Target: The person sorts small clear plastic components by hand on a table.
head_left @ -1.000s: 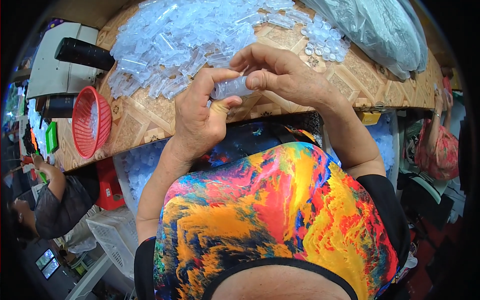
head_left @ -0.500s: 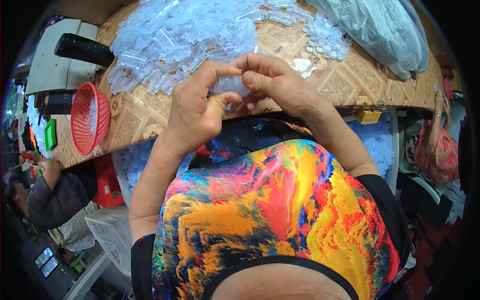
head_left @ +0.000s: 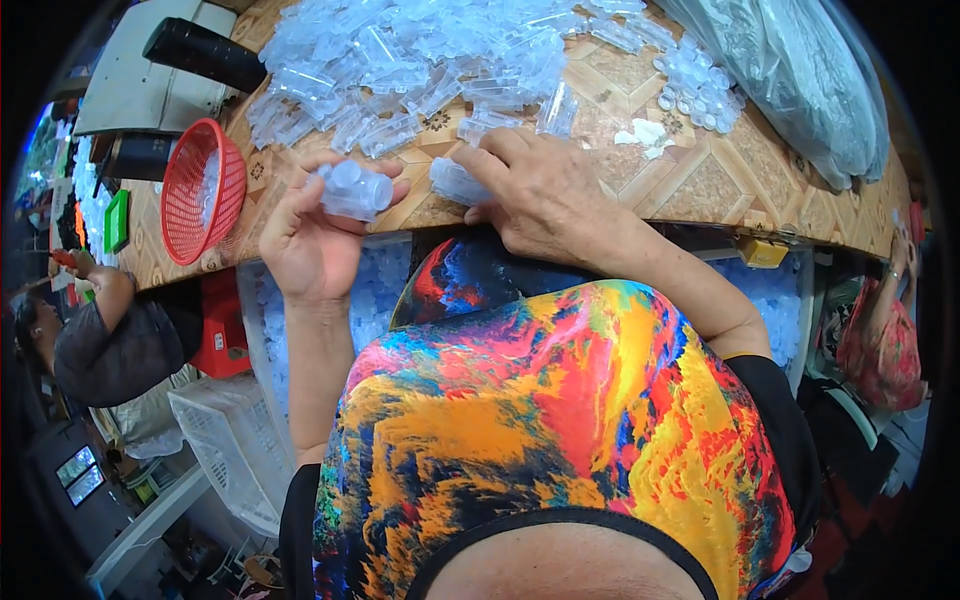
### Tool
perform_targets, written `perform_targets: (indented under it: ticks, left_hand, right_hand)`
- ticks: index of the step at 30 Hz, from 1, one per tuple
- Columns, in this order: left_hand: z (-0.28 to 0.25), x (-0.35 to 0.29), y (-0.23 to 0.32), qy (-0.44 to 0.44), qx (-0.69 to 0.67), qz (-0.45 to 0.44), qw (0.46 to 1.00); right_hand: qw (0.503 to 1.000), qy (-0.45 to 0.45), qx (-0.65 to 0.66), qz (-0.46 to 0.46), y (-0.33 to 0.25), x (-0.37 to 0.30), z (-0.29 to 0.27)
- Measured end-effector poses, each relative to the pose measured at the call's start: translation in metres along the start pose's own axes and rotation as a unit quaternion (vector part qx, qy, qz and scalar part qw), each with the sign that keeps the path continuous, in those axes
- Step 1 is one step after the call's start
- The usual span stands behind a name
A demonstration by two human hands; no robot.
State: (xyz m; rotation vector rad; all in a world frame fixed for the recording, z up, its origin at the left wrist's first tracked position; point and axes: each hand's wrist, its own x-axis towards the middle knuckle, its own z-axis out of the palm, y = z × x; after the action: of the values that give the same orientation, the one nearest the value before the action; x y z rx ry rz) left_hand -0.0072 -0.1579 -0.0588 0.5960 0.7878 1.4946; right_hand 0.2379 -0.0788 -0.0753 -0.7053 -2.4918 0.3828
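The work area is a crowded room with a tabletop (head_left: 605, 85) finished in a brown, wood-patterned geometric covering, its near edge curving in front of the seated person. A large heap of clear, tubular plastic pieces (head_left: 400, 50) covers the far middle of the tabletop; to its right lies a group of small, round, translucent plastic caps (head_left: 697, 88), with a torn white scrap (head_left: 645, 137) just nearer the person. A grey, translucent plastic bag (head_left: 800, 90) occupies the far right. The left hand (head_left: 320, 245) is turned palm up, its fingers curled around a translucent, cylindrical plastic item (head_left: 355, 190) whose round end faces right; whether this is one piece or several cannot be told. The right hand (head_left: 545, 190) is palm down, with the thumb and fingers closed narrowly on the right end of a second clear, cylindrical plastic item (head_left: 456, 181). Both items are located at the near table edge, side by side and apart; contact between the second item and the tabletop cannot be determined. A red, perforated plastic basket (head_left: 180, 208) stands left of the left hand, with translucent pieces inside.
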Motion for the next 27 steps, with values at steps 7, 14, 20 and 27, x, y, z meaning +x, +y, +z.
perform_targets:
  ticks: [7,14,20,27]
  left_hand:
    - [-0.023,-0.009,-0.012,-0.005,-0.05,-0.048,0.998]
    - [0.044,0.004,-0.04,0.028,0.269,-0.022,0.962]
    - [0.059,0.025,-0.039,-0.03,0.209,0.013,0.977]
    - [0.064,0.033,-0.054,-0.06,0.276,0.071,0.957]
  right_hand:
    - [0.998,0.029,0.05,0.037,-0.001,-0.003,0.007]
    - [0.978,0.204,0.02,-0.044,-0.004,0.008,-0.011]
    - [0.934,0.219,0.276,0.056,0.005,0.0,-0.032]
    - [0.927,0.251,0.175,0.218,0.063,-0.041,-0.051]
